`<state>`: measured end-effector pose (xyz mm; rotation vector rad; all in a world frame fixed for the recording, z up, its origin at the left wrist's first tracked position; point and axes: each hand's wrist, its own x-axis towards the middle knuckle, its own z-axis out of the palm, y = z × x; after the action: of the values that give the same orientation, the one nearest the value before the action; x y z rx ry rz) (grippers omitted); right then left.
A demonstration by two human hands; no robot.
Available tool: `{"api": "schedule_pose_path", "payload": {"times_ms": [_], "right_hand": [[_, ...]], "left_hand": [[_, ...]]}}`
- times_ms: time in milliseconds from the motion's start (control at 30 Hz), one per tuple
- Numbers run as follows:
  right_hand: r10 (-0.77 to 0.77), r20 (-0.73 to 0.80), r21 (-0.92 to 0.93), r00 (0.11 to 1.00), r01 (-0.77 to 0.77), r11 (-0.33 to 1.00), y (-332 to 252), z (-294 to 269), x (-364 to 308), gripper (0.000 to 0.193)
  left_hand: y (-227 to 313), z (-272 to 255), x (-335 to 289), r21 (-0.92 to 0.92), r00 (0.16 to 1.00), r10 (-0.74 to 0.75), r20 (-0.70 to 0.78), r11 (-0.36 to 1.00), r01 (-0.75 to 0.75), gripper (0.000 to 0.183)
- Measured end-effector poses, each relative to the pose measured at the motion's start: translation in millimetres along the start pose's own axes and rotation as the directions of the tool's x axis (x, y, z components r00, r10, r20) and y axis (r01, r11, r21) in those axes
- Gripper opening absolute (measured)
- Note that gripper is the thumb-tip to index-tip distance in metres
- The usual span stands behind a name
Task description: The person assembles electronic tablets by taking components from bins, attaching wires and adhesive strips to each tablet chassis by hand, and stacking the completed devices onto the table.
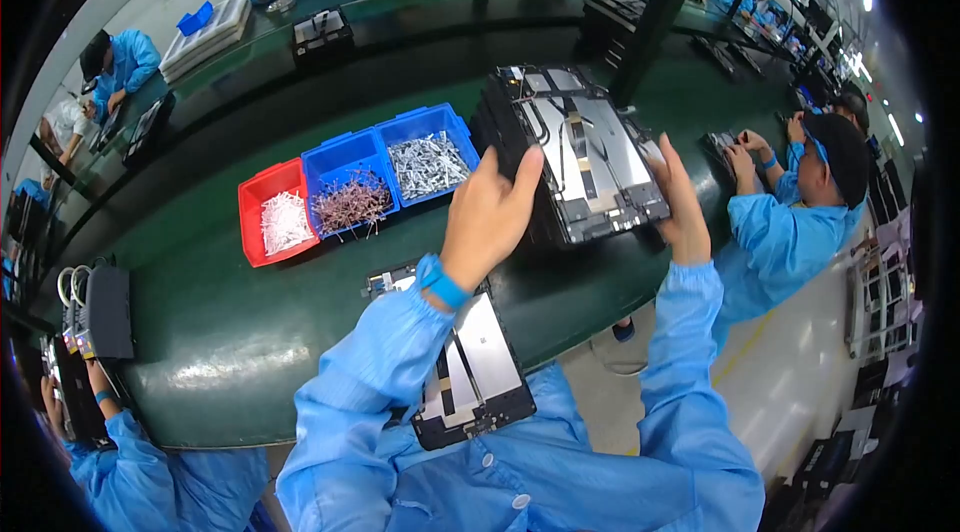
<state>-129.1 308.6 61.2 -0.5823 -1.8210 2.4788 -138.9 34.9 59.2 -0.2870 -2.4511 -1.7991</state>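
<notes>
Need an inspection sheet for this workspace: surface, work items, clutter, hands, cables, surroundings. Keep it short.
Surface: green bench top, glossy, reflecting light.
Job's things: stack of panels between the hands; single panel nearer the body, partly hidden by the left sleeve.
Clutter: red bin with white parts, middle blue bin with brownish parts, right blue bin with silvery parts.
Hands: left hand at the stack's left side, right hand at its right; firmness of grip can't be told.
Cables: pale loops beside a dark grey box, far left.
Surroundings: co-worker in blue at right, others left and opposite; pale floor.
</notes>
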Motion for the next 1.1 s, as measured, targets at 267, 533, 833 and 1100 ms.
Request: {"api": "schedule_pose_path", "payload": {"times_ms": [267,533,833,1100], "right_hand": [[-0.091,0.181,0.347,0.979,0.023,0.938,35,-14,9,0.070],[-0.233,0.005,0.386,0.972,0.213,0.897,56,-23,-59,0.048],[-0.358,0.537,0.543,0.764,0.013,0.840,39,73,-169,0.089],[-0.179,0.869,-0.115,0.462,0.540,0.834,98,304,-165,0.113]], "left_hand": [[-31,44,-11,-0.394,0.902,-0.306,0.305,0.822,0.412,0.125],[-7,32,-52,-0.480,0.935,-0.269,0.232,0.804,0.351,0.119],[43,-100,-151,-0.541,0.994,0.097,-0.057,0.834,-0.113,0.109],[-22,-271,-269,-0.402,0.604,-0.237,-0.761,0.903,-0.153,0.056]]}}
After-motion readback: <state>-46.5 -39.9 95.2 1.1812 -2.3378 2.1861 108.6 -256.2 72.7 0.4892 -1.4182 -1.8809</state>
